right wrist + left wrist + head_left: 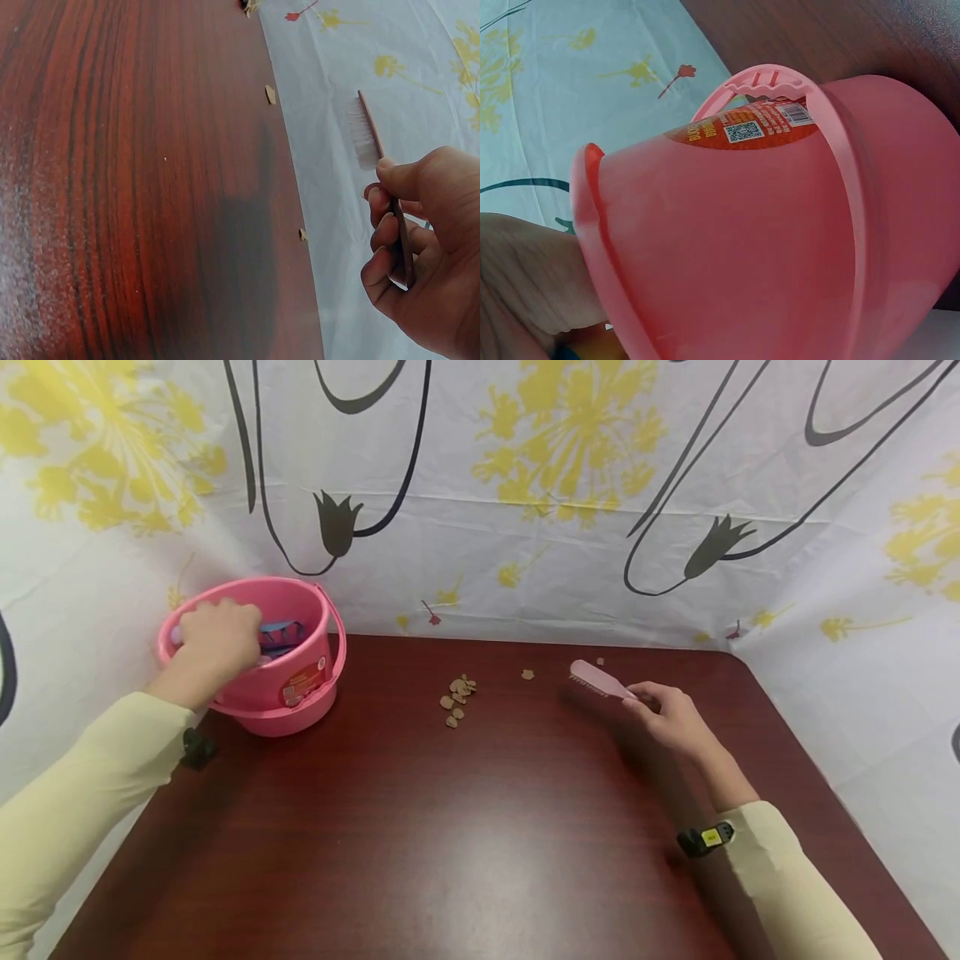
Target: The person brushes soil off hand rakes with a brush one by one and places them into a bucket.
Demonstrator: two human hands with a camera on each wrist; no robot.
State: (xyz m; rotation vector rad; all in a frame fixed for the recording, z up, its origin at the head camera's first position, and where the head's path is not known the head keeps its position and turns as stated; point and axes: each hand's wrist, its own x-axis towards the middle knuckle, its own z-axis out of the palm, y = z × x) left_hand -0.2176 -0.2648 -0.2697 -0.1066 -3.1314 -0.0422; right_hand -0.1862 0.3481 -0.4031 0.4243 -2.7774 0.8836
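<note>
A pink bucket (pixel 262 693) with a red label stands at the left of the table. My left hand (pixel 220 639) reaches over its rim, and the fingertips are hidden inside, so I cannot tell what they hold. Beside that hand, a blue item (pixel 282 633) shows in the bucket. At the right, my right hand (pixel 675 718) grips a pink brush (pixel 596 678) by its handle, bristles facing down over the table. Its fingers and thumb curl round the handle in the right wrist view.
Several thin tan pieces (pixel 459 687) lie in a loose cluster near the middle back of the dark red table (pixel 420 827). Another tan flake (pixel 528 674) lies between them and the brush. A white cloth (pixel 480 568) with printed flowers hangs behind.
</note>
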